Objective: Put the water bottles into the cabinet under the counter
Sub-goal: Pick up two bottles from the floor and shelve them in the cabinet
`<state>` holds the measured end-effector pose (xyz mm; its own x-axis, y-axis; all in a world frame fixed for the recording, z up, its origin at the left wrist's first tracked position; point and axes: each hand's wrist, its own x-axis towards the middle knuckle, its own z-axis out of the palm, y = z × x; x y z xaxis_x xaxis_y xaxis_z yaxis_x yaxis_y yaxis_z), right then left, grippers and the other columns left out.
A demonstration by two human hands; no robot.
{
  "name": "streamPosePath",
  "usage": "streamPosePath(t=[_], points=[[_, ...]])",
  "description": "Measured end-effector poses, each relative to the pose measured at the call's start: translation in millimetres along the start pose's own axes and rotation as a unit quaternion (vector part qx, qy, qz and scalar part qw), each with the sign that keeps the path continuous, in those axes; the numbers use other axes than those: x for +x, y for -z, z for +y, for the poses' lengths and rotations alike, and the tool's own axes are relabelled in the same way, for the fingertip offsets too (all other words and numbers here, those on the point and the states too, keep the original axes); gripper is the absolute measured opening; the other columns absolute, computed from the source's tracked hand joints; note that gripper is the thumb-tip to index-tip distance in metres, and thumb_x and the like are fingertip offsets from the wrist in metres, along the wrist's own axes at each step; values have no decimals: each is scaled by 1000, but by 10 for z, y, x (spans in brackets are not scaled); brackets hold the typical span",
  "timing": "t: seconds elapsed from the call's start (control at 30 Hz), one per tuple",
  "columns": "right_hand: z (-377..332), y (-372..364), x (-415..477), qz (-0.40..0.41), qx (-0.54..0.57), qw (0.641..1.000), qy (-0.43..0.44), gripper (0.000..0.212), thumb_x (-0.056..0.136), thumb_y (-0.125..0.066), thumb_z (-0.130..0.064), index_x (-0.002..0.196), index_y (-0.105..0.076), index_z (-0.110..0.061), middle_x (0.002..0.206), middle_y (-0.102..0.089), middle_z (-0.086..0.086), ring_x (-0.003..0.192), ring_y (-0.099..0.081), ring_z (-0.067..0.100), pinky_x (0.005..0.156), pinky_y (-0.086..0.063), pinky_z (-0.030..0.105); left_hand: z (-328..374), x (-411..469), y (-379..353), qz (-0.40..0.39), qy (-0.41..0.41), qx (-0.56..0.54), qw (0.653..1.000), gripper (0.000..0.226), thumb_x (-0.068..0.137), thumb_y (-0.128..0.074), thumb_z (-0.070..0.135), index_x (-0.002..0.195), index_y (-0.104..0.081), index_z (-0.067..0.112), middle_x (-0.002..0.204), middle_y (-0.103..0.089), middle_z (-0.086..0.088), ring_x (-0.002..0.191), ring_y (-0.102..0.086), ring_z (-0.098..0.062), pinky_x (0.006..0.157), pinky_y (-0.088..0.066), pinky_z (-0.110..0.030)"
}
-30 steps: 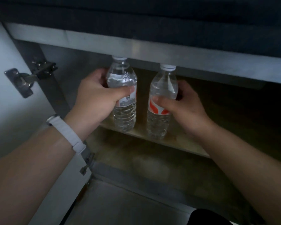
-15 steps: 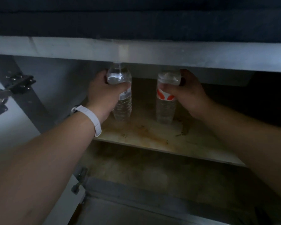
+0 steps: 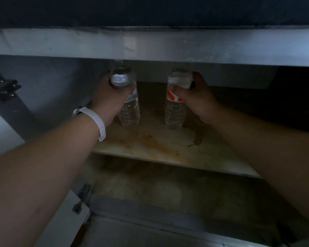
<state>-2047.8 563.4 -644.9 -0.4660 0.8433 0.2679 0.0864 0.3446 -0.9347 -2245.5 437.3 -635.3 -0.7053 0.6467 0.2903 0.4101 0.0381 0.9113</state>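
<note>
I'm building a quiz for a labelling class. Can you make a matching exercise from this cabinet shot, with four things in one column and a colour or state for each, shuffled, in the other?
1. left water bottle
2. right water bottle
3. wristband
4. cabinet shelf

a. brown stains
b. red and white label
c. plain white, round a wrist
d. pale label, no red

Pairs: 1-d, 2-b, 3-c, 4-a

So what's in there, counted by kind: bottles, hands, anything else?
Water bottles: 2, the left bottle and the right bottle
Hands: 2, the left hand and the right hand, each gripping one
White wristband: 1
Door hinges: 2, upper hinge and lower hinge
Total: 7
</note>
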Motion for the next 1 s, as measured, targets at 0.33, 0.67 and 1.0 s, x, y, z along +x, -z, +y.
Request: streamPosePath(t=[0.33, 0.67, 1.0], points=[[-23, 59, -424, -18, -53, 998, -20, 51, 86, -71, -41, 131, -51, -29, 105, -57, -22, 93, -54, -10, 78, -45, 16, -61, -307, 175, -76, -5, 11, 997, 37, 89, -73, 26, 122, -61, 37, 112, -69, 19, 106, -63, 1, 92, -49, -25], [90, -146, -1143, -116, -175, 976, -52, 53, 92, -58, -52, 141, -44, -38, 138, -49, -14, 123, -49, 9, 100, -43, 32, -422, -1301, 570, -77, -72, 210, 972, 61, 90, -69, 39, 145, -42, 38, 131, -43, 18, 124, -42, -4, 100, -36, -29], [-242, -682, -1610, -276, -446, 833, 177, 62, 92, -35, -62, 142, -45, -28, 140, -48, -2, 125, -46, 21, 99, -42, 37, -709, -2008, 1118, -78, -41, 312, 946, 53, 91, -57, 48, 134, -60, 17, 137, -59, -5, 124, -53, -23, 102, -40, -31]])
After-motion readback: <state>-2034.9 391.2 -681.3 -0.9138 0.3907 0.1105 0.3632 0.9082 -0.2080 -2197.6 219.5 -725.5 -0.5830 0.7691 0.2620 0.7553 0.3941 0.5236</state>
